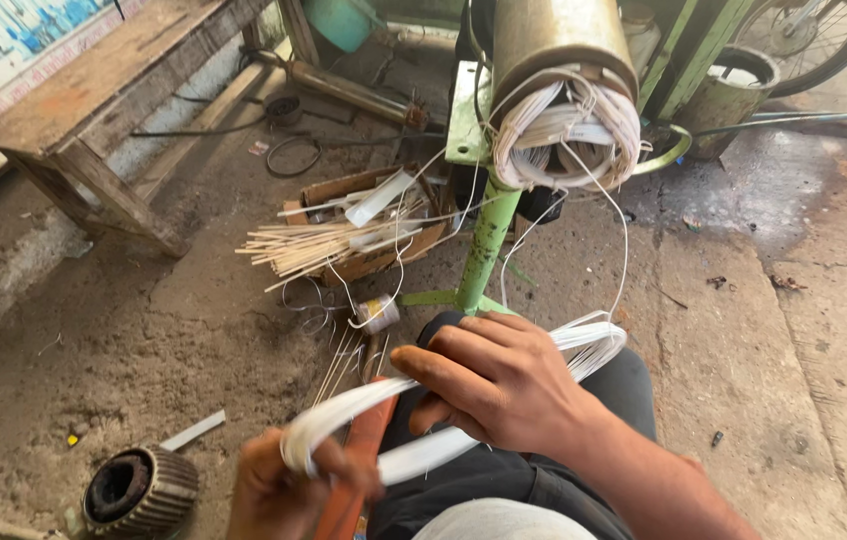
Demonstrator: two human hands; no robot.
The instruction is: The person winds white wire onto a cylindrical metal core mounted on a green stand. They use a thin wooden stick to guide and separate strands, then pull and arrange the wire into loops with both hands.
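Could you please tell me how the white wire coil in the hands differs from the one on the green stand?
The hand-held coil is long, flattened and tidy, gripped by the left hand and right hand. The stand coil is rounder, bulkier and looser, hanging untouched from the drum. Both are white wire.

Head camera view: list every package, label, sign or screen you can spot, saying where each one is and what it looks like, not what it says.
Printed sign: top left, behind the wooden bench; flat white panel with blue markings.
Cardboard box: on the ground left of the green stand; open, brown, torn, holding pale sticks.
No screens.
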